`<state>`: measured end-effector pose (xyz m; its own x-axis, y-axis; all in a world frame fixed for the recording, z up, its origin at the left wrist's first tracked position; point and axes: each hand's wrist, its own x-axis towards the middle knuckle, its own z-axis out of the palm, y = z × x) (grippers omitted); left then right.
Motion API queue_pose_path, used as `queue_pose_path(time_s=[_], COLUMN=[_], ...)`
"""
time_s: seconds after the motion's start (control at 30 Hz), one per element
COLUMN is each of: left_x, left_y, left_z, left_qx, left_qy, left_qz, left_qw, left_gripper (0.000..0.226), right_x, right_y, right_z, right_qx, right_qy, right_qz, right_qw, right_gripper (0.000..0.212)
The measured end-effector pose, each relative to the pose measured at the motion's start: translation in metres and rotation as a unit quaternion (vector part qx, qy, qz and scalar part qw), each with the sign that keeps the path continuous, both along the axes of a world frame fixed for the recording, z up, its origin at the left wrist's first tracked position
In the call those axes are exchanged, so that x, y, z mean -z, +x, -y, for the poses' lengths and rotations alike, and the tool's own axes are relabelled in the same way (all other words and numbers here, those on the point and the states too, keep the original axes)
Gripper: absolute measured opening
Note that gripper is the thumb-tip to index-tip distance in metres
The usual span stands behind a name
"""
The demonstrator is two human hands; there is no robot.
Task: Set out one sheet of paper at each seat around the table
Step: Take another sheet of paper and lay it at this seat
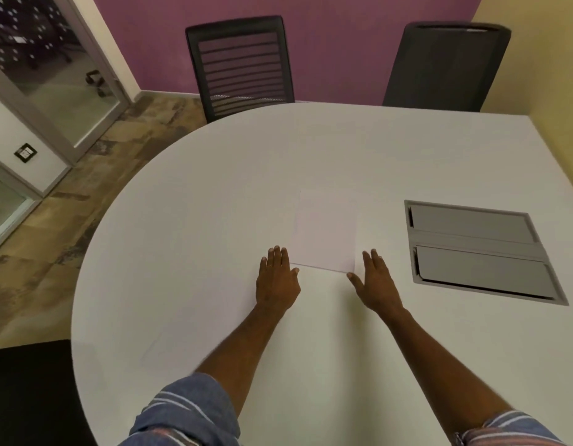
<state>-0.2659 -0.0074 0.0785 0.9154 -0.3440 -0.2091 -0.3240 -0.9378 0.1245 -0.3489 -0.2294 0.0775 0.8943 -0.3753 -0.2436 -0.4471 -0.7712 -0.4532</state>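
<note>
A white sheet or small stack of paper (325, 231) lies flat in the middle of the white table (188, 194); how many sheets it holds cannot be told. My left hand (276, 278) rests palm down at the paper's near left corner, fingers spread, thumb touching the edge. At the near right corner my right hand (375, 281) lies flat too, thumb at the corner. Neither hand holds anything. Two dark office chairs, one mesh-backed (241, 66) and one solid-backed (446, 64), stand at the far side.
A grey cable hatch (475, 252) with two lids is set into the table to the right of the paper. A glass door (53, 75) is at the far left, a purple wall behind the chairs, a yellow wall at the right.
</note>
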Motion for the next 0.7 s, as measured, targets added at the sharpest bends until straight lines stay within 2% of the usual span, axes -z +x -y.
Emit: queue_pose_path(time_s=[0.3, 0.47, 0.7], left_x=[0.044, 0.068, 0.095], left_y=[0.040, 0.051, 0.063], left_z=[0.032, 0.041, 0.052], left_qx=[0.003, -0.001, 0.007], left_qy=[0.003, -0.008, -0.005], left_qz=[-0.034, -0.057, -0.094], left_qw=[0.999, 0.998, 0.996], left_gripper=[0.062, 0.061, 0.057], right_x=[0.044, 0.062, 0.086], right_y=[0.039, 0.054, 0.072], right_z=[0.012, 0.010, 0.012], right_qx=[-0.013, -0.051, 0.003], right_qy=[0.075, 0.050, 0.057], right_qz=[-0.051, -0.070, -0.060], right_qw=[0.996, 0.995, 0.997], right_gripper=[0.075, 0.073, 0.065])
